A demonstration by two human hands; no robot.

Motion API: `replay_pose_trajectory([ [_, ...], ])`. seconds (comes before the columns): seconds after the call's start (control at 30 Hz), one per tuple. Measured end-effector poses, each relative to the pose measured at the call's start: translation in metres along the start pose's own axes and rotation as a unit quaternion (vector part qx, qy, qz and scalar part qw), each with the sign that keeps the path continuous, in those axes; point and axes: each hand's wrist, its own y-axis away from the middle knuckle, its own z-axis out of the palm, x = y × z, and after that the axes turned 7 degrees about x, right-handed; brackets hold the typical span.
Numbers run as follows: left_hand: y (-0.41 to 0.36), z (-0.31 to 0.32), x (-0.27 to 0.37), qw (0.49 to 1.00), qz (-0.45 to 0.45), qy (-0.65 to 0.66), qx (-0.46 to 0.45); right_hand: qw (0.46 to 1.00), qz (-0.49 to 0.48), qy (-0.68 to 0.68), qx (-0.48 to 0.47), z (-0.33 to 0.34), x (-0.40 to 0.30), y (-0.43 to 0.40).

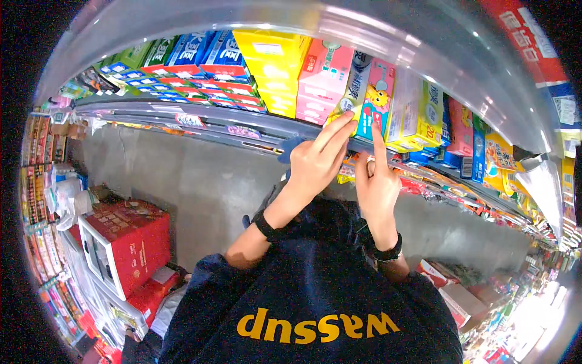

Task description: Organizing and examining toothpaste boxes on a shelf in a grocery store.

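Observation:
My left hand reaches up to the shelf front, its fingertips on the lower end of a narrow grey-and-yellow carton. Right beside it stands a pink-and-teal carton with a cartoon figure. The extended index finger of my right hand touches this carton's lower front, while the other fingers are bent. Neither hand is closed around a box. Pink cartons are stacked to the left of these two, and yellow-and-white cartons stand to the right. Both wrists wear dark bands.
Yellow boxes and blue cartons fill the shelf leftward. A grey shelf rail runs below them; a shiny curved edge overhangs. Red boxes stand on the floor at left, and cartons at lower right.

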Motion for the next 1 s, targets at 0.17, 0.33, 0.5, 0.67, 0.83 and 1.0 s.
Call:
replay_pose_trajectory([
  [0.17, 0.001, 0.001, -0.006, 1.000, 0.015, 0.013, -0.001, 1.000, 0.011, 0.002, 0.000, -0.001, -0.004, 0.003],
  [0.33, 0.004, 0.004, -0.009, 0.999, 0.021, 0.033, 0.015, 0.999, 0.035, -0.022, 0.005, 0.001, -0.009, 0.009],
  [0.5, 0.003, 0.001, -0.010, 0.999, 0.021, 0.034, -0.003, 0.999, 0.036, 0.004, 0.012, 0.005, -0.011, 0.007],
  [0.67, 0.001, 0.002, -0.015, 0.998, 0.046, 0.035, 0.001, 0.999, 0.041, -0.016, 0.032, 0.005, -0.015, 0.009],
  [0.83, 0.002, -0.002, -0.015, 0.998, 0.043, 0.026, -0.029, 0.997, 0.066, -0.037, 0.012, 0.006, -0.012, 0.009],
  [1.0, 0.000, -0.006, -0.012, 0.998, 0.041, 0.042, -0.034, 0.995, 0.084, -0.045, 0.014, 0.008, -0.013, 0.011],
])
